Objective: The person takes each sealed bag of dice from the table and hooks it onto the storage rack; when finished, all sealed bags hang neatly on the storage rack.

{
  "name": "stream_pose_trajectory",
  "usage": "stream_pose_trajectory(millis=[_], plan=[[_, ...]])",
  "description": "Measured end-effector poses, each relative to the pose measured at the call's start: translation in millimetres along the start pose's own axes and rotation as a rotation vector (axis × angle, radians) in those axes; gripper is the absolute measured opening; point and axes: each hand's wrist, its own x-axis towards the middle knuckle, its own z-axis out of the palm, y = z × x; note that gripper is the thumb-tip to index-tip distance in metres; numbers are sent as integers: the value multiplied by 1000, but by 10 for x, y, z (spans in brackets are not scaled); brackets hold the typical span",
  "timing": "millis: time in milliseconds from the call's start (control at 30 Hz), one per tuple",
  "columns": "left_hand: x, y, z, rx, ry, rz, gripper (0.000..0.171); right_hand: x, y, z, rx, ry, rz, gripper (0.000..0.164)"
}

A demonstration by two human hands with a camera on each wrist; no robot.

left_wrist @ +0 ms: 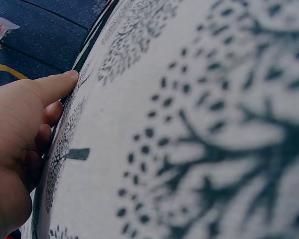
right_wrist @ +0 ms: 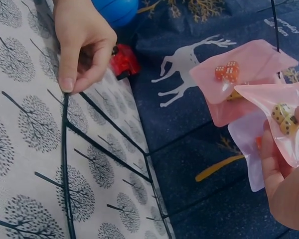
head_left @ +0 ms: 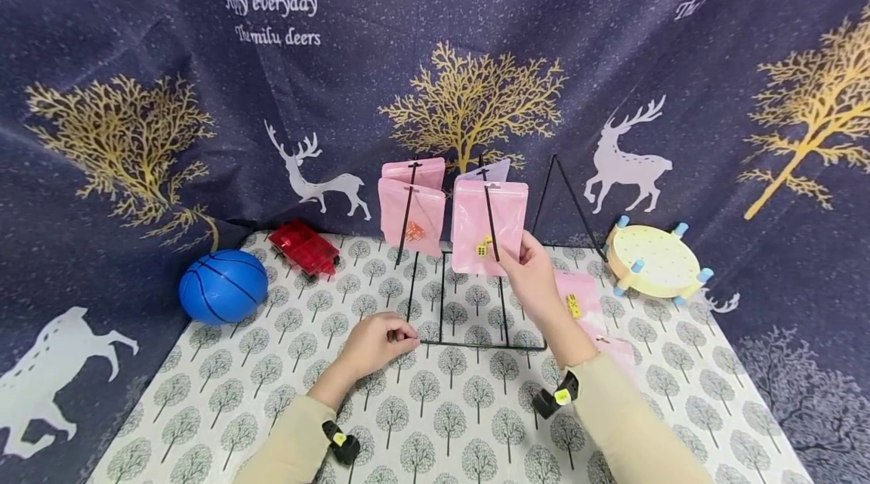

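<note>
A black wire display rack point(head_left: 476, 346) stands on the table, with bags hanging from its two prongs. My left hand point(head_left: 382, 344) pinches the front left corner of the rack's base, as the right wrist view also shows. My right hand point(head_left: 533, 276) pinches the lower part of a pink zip bag point(head_left: 485, 216) holding yellow dice point(right_wrist: 285, 118); this bag hangs at the front of the right prong. Behind it is a lavender bag point(right_wrist: 249, 144). On the left prong hang a pink bag with orange dice point(head_left: 416, 231) and another pink bag point(head_left: 397, 169) behind it.
Pink bags lie on the table point(head_left: 421, 393) by my right forearm, one with yellow dice point(head_left: 574, 306), another point(head_left: 618, 352) partly hidden by the sleeve. A blue ball point(head_left: 224, 286) and red toy car point(head_left: 304, 246) sit left; a yellow stool-like toy point(head_left: 655, 261) lies right.
</note>
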Motion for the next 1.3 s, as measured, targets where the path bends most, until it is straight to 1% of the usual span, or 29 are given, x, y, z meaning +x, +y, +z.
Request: stream_pose_trajectory(millis=[267,400,533,633,833,1067,1300], plan=[[-3,6,-5,-11,2,8,11,192,37,22,-31,34,2,27],[-3,3,-3,-18,3,9,11,253,35,54,-16,35,3,27],[-3,9,-3,-22,4,5,10,295,43,78,-15,33,7,31],[-3,15,-2,-20,5,5,10,302,51,83,-19,31,14,32],[-5,15,3,-18,4,0,10,287,83,66,-40,21,16,29],[-7,7,5,-19,6,0,10,266,116,54,9,8,-1,27],[-7,8,-3,-14,9,3,10,266,129,40,0,9,29,27]])
